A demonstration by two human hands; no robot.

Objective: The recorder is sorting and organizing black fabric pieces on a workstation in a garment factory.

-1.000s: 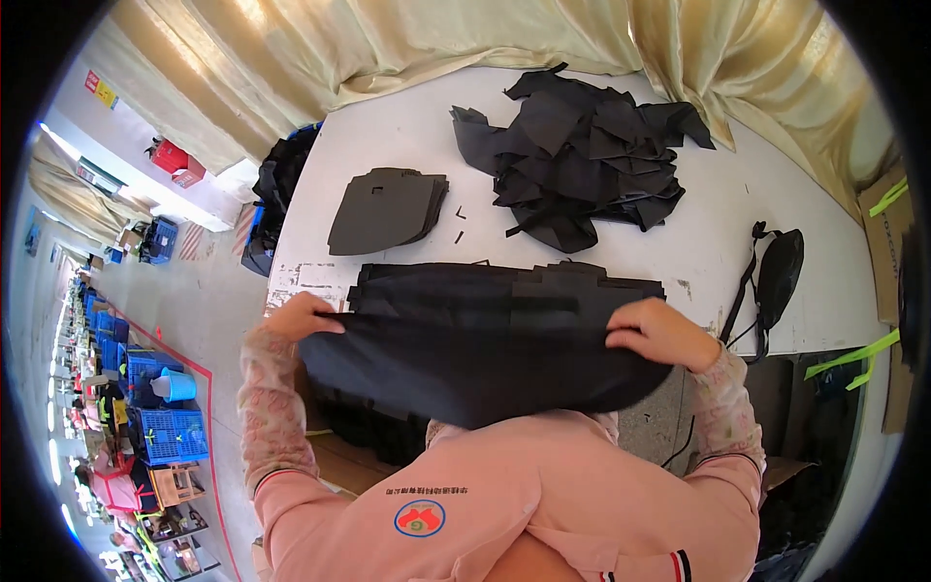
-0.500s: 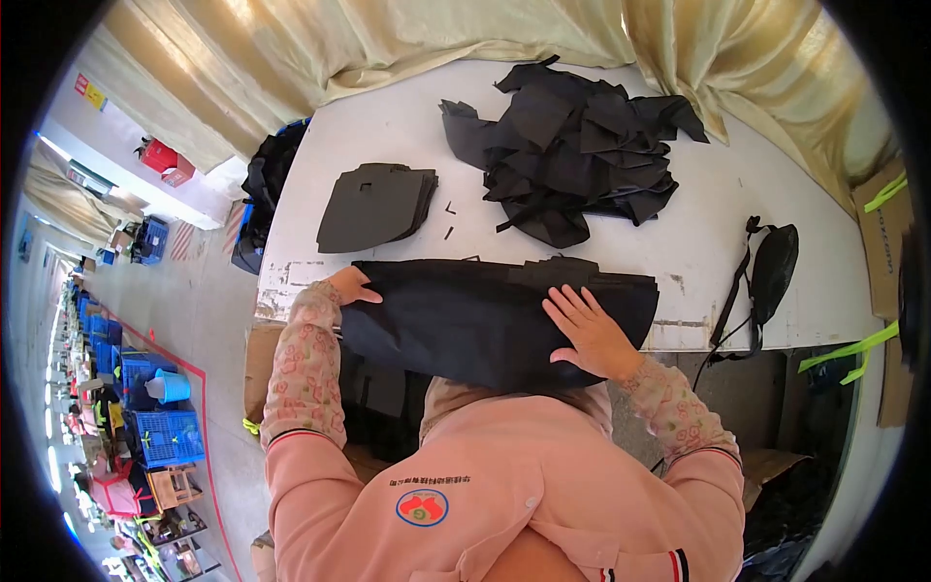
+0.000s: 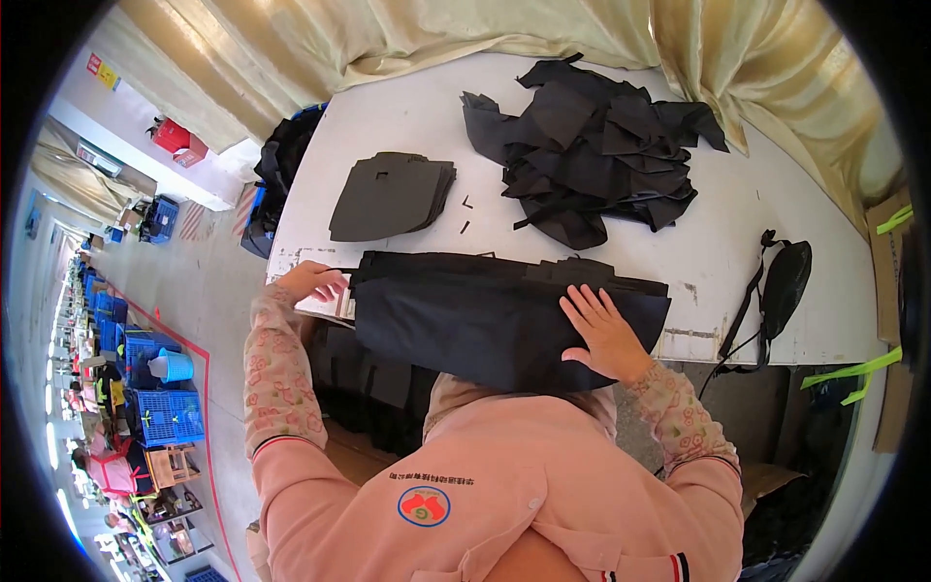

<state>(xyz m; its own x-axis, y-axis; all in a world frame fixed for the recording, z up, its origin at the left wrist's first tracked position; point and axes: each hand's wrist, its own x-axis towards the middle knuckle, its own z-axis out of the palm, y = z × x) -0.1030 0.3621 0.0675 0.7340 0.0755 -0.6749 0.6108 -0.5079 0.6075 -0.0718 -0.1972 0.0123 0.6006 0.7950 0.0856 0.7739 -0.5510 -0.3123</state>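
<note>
A wide piece of black fabric (image 3: 465, 320) lies over the near edge of the white table and hangs down toward my lap. Along its upper right border, dark flat layers with a notched edge (image 3: 582, 272) show. My right hand (image 3: 606, 335) rests flat on the fabric's right part, fingers spread. Just off the fabric's left end is my left hand (image 3: 312, 279), its fingers loosely bent and apart. A thin dark edge of the fabric reaches close to its fingertips; I see nothing held. Beyond the fabric sits a stack of dark grey cut panels (image 3: 393, 197).
A loose heap of black fabric pieces (image 3: 601, 145) covers the far middle of the white table (image 3: 718, 291). Two small dark bits lie beside the stack. At right is a black pouch with a strap (image 3: 787, 281). Curtains (image 3: 543, 29) border the table; blue crates (image 3: 170, 417) stand left.
My left hand has let go of the fabric's left end and moved left, off it. My right hand stays flat on the fabric. The whole view has shifted slightly.
</note>
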